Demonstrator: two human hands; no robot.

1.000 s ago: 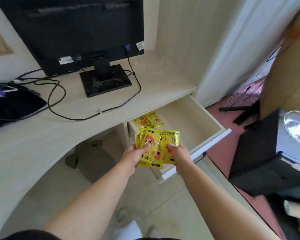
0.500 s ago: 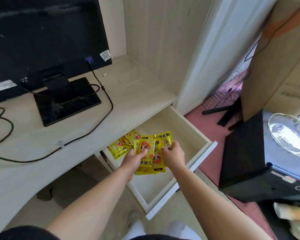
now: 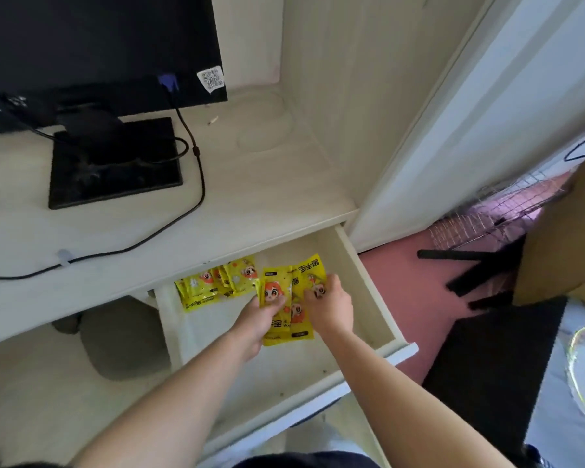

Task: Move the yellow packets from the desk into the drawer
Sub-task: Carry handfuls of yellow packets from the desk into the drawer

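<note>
Centrally, a fan of yellow packets [image 3: 277, 293] hangs low over the open drawer [image 3: 368, 288], pinched by both the left grip [image 3: 255, 320] and the right grip [image 3: 331, 307]. More packets [image 3: 200, 288] lie at the drawer's rear left. Behind, the tabletop [image 3: 267, 184] carries a monitor base [image 3: 115, 170] and a black cable [image 3: 201, 184].

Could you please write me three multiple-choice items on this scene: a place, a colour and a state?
1. Where in the open pale wooden drawer do the loose yellow packets lie? A front right; B back left; C front middle.
2. What colour is the floor right of the drawer? A green; B pink; C blue.
3. What are the left hand and right hand doing? A hanging empty; B pushing the drawer shut; C holding a bunch of yellow packets.
Answers: 1 B, they lie at its far left end; 2 B, pink shows beside its wall; 3 C, both grip the bunch above it.
</note>
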